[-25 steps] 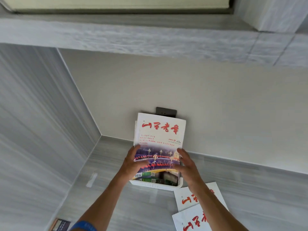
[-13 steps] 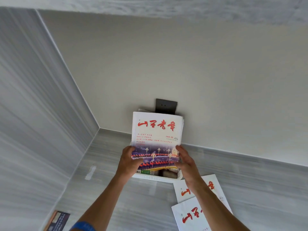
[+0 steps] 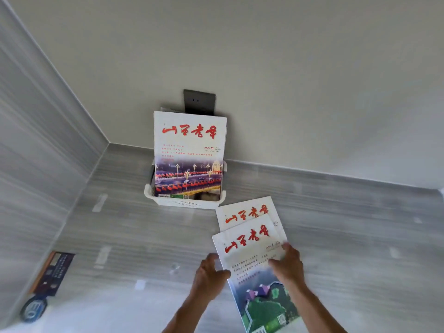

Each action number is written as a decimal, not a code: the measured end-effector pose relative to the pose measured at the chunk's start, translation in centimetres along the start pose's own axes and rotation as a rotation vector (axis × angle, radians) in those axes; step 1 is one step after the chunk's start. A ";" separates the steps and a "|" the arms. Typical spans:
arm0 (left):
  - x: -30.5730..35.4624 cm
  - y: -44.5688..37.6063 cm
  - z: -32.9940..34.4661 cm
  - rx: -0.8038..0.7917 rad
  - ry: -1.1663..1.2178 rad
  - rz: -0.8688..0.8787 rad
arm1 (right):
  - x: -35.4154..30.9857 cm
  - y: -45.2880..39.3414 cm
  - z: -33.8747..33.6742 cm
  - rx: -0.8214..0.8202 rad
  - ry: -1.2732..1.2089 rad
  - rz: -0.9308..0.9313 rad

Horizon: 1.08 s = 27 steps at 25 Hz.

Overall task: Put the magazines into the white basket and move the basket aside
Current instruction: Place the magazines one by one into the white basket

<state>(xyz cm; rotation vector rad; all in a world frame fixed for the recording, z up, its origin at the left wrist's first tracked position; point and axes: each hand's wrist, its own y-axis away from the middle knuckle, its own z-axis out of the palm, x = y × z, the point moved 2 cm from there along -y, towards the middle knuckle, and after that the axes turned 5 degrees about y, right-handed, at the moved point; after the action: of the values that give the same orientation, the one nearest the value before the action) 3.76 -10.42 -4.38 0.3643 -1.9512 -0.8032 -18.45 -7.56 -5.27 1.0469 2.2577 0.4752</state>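
- While one magazine already stands upright in the white basket point(image 3: 185, 202) against the wall, the top magazine point(image 3: 254, 265) of the two left on the table point(image 3: 120, 236) lies right under both hands, overlapping the lower magazine point(image 3: 247, 210) beyond it.
- The top magazine's long axis runs from the person toward the basket, title end farthest away, tilted slightly to the right.
- The left hand point(image 3: 211, 275) sits at its left edge, fingers point(image 3: 212, 257) loosely curled against the margin; whether they are under the cover cannot be told.
- The right hand point(image 3: 287, 265) rests on the cover near the right edge, fingers bent and pressing down.
- The basket lies ahead and a little left of the hands, well apart, so the lift likely needs a forward carry and an upending of the magazine.
- The left hand is slightly nearer the basket.
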 end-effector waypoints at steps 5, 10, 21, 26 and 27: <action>-3.3 2.1 3.9 0.044 0.029 -0.037 | 5.6 2.1 0.5 -0.133 -0.162 0.030; -3.4 3.8 3.4 0.110 0.228 -0.022 | 6.7 2.8 1.1 -0.274 -0.332 0.090; 7.3 8.5 -3.4 -0.023 0.602 0.418 | -2.8 4.9 -0.6 -0.640 -0.647 -0.216; 9.4 8.1 -9.1 -0.165 0.736 0.537 | -7.4 4.3 -1.5 -0.704 -0.969 -0.290; 9.5 7.8 -10.4 -0.125 0.765 0.537 | -8.0 3.9 -1.8 -0.695 -0.983 -0.295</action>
<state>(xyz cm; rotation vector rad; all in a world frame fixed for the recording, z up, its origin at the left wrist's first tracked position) 8.67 -13.92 10.59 0.0393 -1.1827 -0.3465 -13.29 -11.48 1.15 0.4054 1.1856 0.4294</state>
